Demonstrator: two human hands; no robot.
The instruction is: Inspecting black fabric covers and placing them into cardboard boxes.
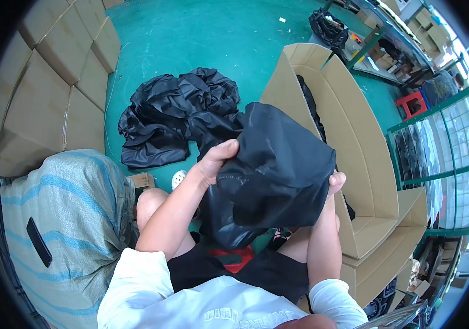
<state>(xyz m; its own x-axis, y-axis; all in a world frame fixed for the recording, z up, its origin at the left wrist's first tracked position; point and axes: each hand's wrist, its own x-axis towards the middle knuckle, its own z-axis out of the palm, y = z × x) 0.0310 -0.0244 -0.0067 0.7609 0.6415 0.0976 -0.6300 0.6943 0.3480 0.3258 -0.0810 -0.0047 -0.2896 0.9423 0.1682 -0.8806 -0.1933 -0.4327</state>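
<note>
Between my two hands a piece of black, slightly shiny fabric point(284, 159) is held up over my knees. My left hand point(219, 159) grips its left edge, thumb on top. On the right side my right hand point(335, 183) pinches the other edge; most of its fingers are hidden behind the cloth. The lower part of the fabric hangs down between my legs. Beyond it, a crumpled heap of similar black fabric point(174, 115) lies on the green floor. To the right stands an open cardboard box point(355, 131) with black material along its inside.
Stacked cartons point(43, 93) rise at the left. Beside me sits a striped woven sack point(75, 219) with a phone point(39, 242) on it. A green metal mesh frame point(437, 159), a red stool point(411, 104) and a black bag point(329, 28) are at the right and far right.
</note>
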